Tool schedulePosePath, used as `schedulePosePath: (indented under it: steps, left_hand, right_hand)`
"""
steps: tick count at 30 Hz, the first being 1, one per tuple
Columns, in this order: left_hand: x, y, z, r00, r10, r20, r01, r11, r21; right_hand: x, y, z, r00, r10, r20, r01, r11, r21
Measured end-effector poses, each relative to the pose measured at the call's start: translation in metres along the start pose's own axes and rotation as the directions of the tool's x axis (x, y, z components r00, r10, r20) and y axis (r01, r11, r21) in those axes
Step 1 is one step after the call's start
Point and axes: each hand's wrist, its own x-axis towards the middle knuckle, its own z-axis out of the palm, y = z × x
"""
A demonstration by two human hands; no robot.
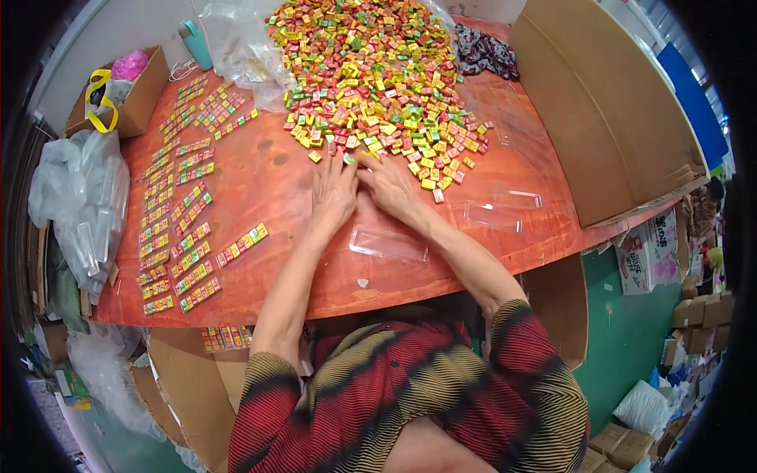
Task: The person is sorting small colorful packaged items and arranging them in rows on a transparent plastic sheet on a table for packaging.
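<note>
Hands, left (334,193) and right (388,185), lie spread, touching the candy pile's (371,75) near edge.

Your hands, left (333,193) and right (388,185), lay side by side on the table (268,177), at the candy heap's (371,75) near edge. Filled strips (177,205) lay in rows left; trays (388,244) sat before you and right.

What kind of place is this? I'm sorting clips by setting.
Most likely a small packing workshop. A heap of small coloured candies covers the red table, filled strips lie in rows, clear plastic trays wait by the hands, and cardboard boxes stand around.
</note>
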Motion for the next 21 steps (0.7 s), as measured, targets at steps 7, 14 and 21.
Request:
schedulePosePath:
  steps: [7, 14, 21]
  left_hand:
    - [-0.053, 0.017, -0.01, 0.994, 0.045, -0.099, -0.052, 0.996, -0.07]
    - [-0.047, 0.011, -0.025, 0.99, -0.067, -0.128, 0.062, 0.997, -0.041]
    - [-0.044, 0.005, -0.028, 0.987, -0.123, -0.106, 0.108, 0.985, -0.133]
  right_hand:
    - [-0.053, -0.045, -0.053, 0.996, 0.028, -0.083, -0.037, 0.994, -0.107]
    - [-0.091, -0.07, -0.039, 0.979, 0.191, 0.068, -0.193, 0.981, 0.016]
    - [-0.016, -0.049, -0.019, 0.973, 0.149, -0.174, -0.134, 0.987, 0.094]
